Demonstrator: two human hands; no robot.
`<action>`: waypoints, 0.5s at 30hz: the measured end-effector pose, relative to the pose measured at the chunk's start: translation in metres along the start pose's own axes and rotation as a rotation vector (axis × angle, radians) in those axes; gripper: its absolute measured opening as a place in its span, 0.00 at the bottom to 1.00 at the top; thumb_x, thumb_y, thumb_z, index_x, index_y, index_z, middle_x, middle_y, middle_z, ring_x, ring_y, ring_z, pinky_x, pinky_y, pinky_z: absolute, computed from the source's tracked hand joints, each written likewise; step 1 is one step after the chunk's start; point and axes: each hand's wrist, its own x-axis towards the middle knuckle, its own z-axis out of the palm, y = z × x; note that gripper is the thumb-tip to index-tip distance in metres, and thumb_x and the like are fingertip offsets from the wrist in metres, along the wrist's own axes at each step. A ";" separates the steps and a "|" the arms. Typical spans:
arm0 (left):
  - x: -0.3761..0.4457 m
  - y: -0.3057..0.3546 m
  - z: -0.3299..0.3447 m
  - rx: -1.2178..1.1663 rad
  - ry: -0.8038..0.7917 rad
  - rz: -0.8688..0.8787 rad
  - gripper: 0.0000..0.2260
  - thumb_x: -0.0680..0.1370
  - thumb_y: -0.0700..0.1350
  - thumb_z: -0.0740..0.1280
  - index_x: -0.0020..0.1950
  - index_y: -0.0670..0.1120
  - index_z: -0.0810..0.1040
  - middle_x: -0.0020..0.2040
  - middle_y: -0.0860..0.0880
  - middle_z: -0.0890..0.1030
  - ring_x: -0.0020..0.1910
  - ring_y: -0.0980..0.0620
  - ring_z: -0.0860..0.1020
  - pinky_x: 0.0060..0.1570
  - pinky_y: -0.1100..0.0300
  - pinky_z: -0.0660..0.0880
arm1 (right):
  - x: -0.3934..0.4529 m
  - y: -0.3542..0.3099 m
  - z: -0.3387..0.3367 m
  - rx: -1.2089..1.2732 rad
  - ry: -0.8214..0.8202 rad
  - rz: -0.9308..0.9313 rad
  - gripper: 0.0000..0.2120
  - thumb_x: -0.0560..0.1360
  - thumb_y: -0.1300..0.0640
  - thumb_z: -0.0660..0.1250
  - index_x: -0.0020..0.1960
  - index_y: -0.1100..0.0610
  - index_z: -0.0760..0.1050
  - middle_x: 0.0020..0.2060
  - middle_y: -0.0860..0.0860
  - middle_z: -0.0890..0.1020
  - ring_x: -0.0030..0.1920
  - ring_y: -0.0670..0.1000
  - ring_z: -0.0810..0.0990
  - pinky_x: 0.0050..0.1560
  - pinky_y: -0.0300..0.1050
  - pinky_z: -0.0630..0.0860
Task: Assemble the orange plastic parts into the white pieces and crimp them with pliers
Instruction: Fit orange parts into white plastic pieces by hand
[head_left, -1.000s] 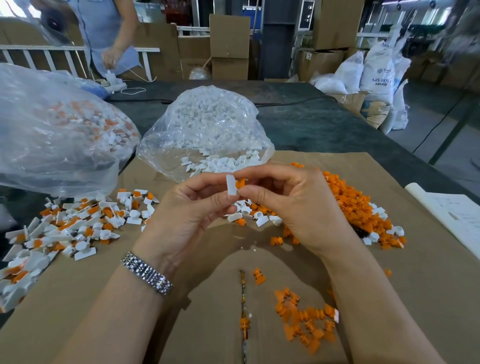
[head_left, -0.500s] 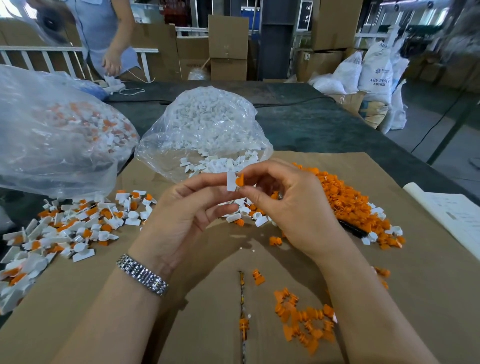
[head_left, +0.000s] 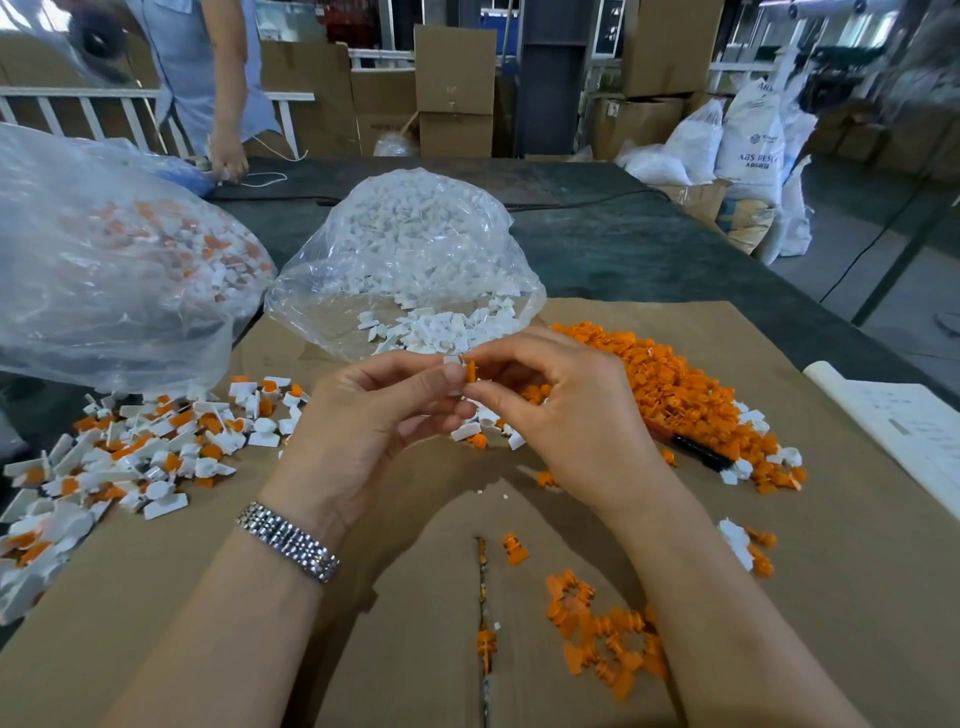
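Above the middle of the cardboard, my left hand (head_left: 363, 426) pinches a small white piece (head_left: 453, 362) between thumb and fingertips. My right hand (head_left: 566, 415) pinches an orange plastic part (head_left: 470, 372) and presses it against the white piece's side. Most of the white piece is hidden by my fingers. A heap of loose orange parts (head_left: 675, 384) lies to the right. What looks like the pliers' dark handle (head_left: 698, 451) pokes out from under that heap; the rest is buried.
An open clear bag of white pieces (head_left: 410, 270) stands just behind my hands. A pile of joined white-and-orange pieces (head_left: 140, 447) lies at left under a bigger bag (head_left: 104, 260). More orange parts (head_left: 602, 634) sit near my right forearm. A person stands at the far left.
My hands stayed together over the same spot. The orange part has been pushed closer into the white piece, which now shows less between my fingers. The camera tilted slightly.
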 end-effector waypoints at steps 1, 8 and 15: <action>0.000 0.000 0.000 -0.005 -0.003 -0.002 0.06 0.65 0.41 0.78 0.41 0.43 0.87 0.40 0.40 0.86 0.37 0.47 0.85 0.38 0.62 0.81 | 0.000 0.000 0.000 0.001 0.000 -0.008 0.09 0.74 0.60 0.76 0.54 0.58 0.85 0.46 0.50 0.83 0.46 0.46 0.82 0.48 0.36 0.78; 0.002 -0.002 -0.001 -0.008 0.016 -0.010 0.07 0.65 0.39 0.77 0.41 0.39 0.86 0.39 0.40 0.85 0.35 0.47 0.84 0.37 0.62 0.81 | -0.001 -0.003 0.001 -0.026 -0.033 -0.013 0.09 0.74 0.59 0.76 0.55 0.57 0.85 0.46 0.49 0.83 0.46 0.45 0.81 0.49 0.33 0.76; 0.005 0.000 -0.004 -0.097 0.069 -0.025 0.07 0.61 0.42 0.79 0.37 0.45 0.87 0.44 0.43 0.86 0.36 0.50 0.85 0.35 0.65 0.79 | 0.004 0.026 -0.032 -0.546 -0.072 0.478 0.16 0.78 0.46 0.70 0.61 0.52 0.76 0.55 0.50 0.79 0.55 0.50 0.78 0.56 0.48 0.77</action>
